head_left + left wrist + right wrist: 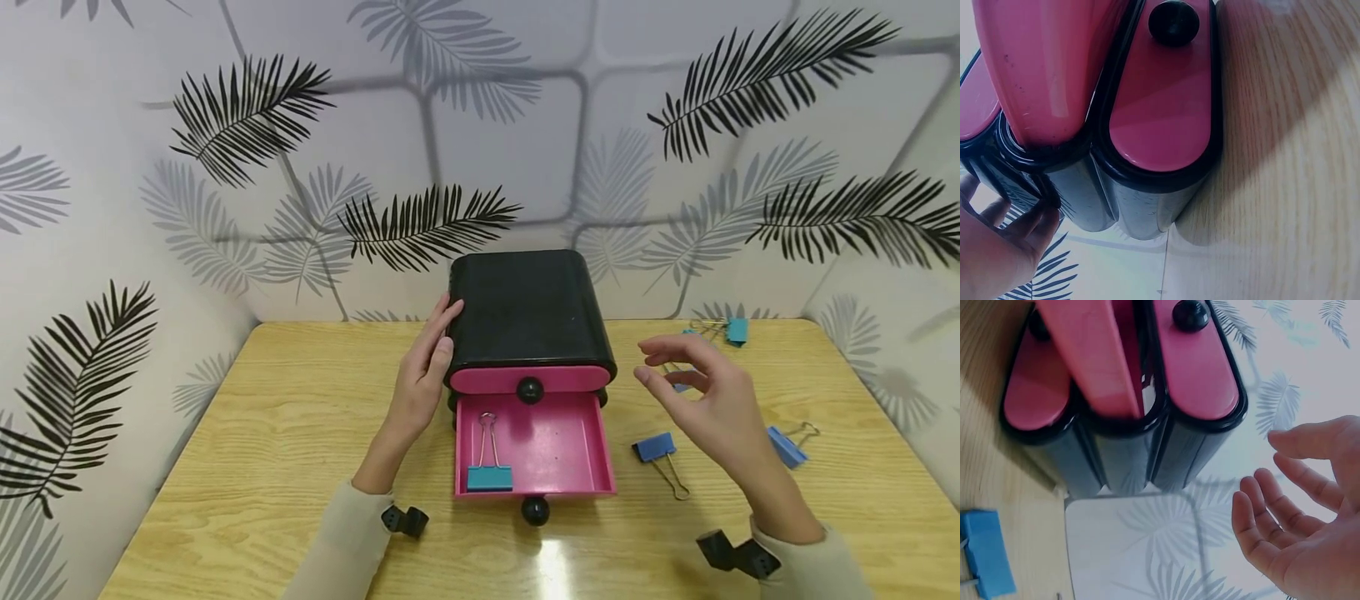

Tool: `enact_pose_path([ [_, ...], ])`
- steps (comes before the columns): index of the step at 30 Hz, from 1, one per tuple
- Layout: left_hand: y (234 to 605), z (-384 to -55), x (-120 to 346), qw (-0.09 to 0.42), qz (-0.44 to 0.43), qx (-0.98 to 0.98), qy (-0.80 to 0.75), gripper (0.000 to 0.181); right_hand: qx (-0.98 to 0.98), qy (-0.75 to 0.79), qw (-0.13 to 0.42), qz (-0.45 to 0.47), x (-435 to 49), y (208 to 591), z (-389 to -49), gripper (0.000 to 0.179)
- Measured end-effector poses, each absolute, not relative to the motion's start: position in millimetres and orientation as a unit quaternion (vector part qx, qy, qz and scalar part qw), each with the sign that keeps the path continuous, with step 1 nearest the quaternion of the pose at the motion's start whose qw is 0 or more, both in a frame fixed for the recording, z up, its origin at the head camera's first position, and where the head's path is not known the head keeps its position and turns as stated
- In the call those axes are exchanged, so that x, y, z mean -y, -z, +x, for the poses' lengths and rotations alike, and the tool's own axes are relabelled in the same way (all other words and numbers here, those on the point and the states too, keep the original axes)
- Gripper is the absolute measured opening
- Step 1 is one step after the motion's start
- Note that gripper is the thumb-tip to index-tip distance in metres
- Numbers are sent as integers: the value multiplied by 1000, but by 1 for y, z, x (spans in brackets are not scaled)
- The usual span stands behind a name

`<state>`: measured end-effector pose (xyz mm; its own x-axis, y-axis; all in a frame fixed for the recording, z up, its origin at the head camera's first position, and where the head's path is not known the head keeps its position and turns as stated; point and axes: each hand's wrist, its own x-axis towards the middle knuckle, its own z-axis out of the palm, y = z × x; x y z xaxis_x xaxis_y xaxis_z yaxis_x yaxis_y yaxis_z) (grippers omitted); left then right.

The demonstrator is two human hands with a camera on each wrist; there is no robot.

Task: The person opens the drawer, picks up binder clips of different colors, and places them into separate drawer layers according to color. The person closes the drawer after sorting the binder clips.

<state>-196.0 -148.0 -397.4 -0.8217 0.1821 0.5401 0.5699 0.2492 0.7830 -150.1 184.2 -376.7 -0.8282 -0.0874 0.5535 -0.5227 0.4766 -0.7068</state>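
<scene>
A black drawer unit with pink fronts [525, 308] stands on the table, its middle drawer [558, 450] pulled out. Inside that drawer, at the left, lies a teal binder clip [490, 478]. My left hand [417, 379] rests against the unit's left side with extended fingers, seen also in the left wrist view. To the right of the unit my right hand [708, 400] hovers above the table, fingers loosely bent and holding nothing. Beneath it are a blue binder clip [656, 447] and another clip [684, 385] partly hidden by the hand.
Another blue binder clip [787, 447] lies farther right. Near the back edge is a teal binder clip [737, 332], with one more beside it partly covered by my right hand. A wall with leaf patterns [510, 158] rises behind the wooden table [300, 442].
</scene>
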Motion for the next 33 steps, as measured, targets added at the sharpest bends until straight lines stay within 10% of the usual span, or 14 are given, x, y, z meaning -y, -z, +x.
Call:
enact_pose_path([
  [33,399,-197,149,170,-245,770,565,47,870,-424,231,97,-246,401,-196,30],
])
